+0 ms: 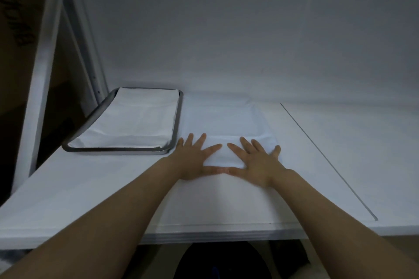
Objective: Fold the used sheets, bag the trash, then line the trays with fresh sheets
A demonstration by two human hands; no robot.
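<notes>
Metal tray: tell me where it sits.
Head view, left of centre: the metal tray sits on the table, beyond and left of the left hand.

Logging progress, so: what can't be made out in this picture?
Head view:
loose sheet: near edge under left hand and right hand; white on white table, layers unclear.
tray: floor covered by its liner.
dark shape below table: cut off by the frame's bottom.

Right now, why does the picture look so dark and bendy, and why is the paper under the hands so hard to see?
Head view: the light is dim and bluish, so the white sheet under the left hand and right hand nearly melts into the white table; the wide lens tilts the post; the dark rim of the tray stands out; no glare.
</notes>
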